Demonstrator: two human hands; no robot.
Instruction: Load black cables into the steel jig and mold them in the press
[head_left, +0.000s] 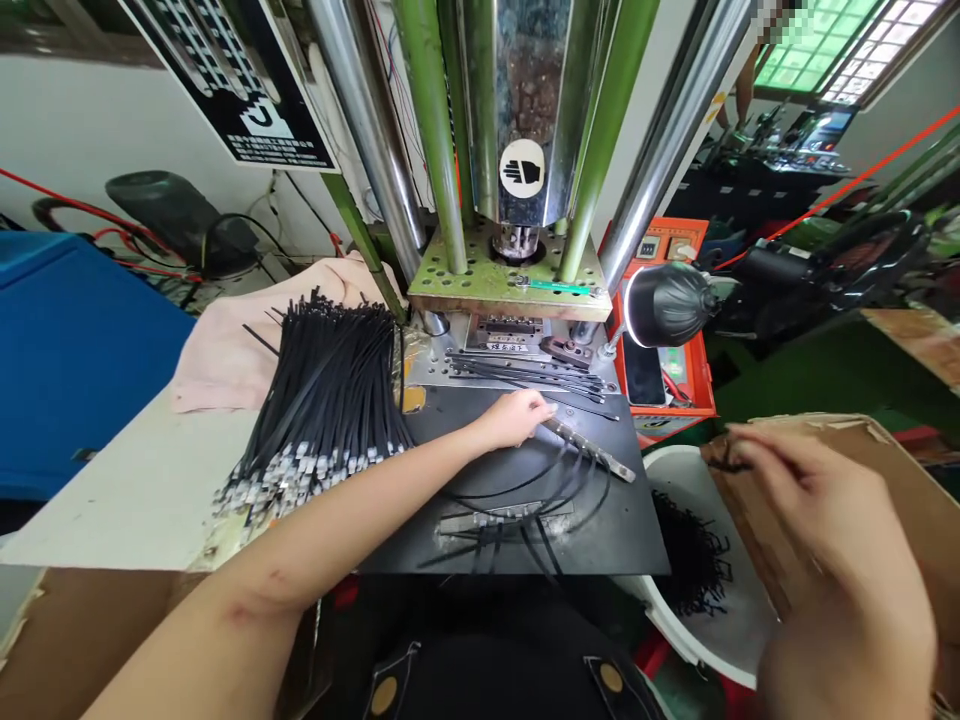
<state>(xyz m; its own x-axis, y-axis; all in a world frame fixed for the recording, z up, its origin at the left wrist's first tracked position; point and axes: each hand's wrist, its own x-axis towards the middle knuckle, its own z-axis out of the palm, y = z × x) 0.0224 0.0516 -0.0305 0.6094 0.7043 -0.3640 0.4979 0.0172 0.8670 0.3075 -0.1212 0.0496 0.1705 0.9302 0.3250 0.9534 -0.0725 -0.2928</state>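
Head view: a pale surface [127,490] stands before a green-and-chrome column press [517,150]. A black rubber mat [622,535] covers its middle. On the left lies a fanned bundle of black cables with silver metal ends [322,410], its upper end on a pink cloth [217,350], and a blue plastic bin [67,360] sits beyond the surface's left edge. To the right are a black dome lamp [664,303] and an orange control box [694,385], with cluttered benches further off.

A slim silver metal bar [592,452] lies slanted on the mat's right half, and thin black cables [555,480] loop from it toward the front edge. A second flat metal bar [499,518] rests near that edge. The left hand [517,418] has its fingers curled onto the slanted bar's upper end. Whether it grips the bar cannot be told.

Off the mat's right edge stand a white plastic tub of black offcuts [697,570] and a brown cardboard box [900,500]. The right hand [832,560] is blurred above the box, its fingertips pinched on a small black scrap [724,463]. The mat's front right corner is bare.
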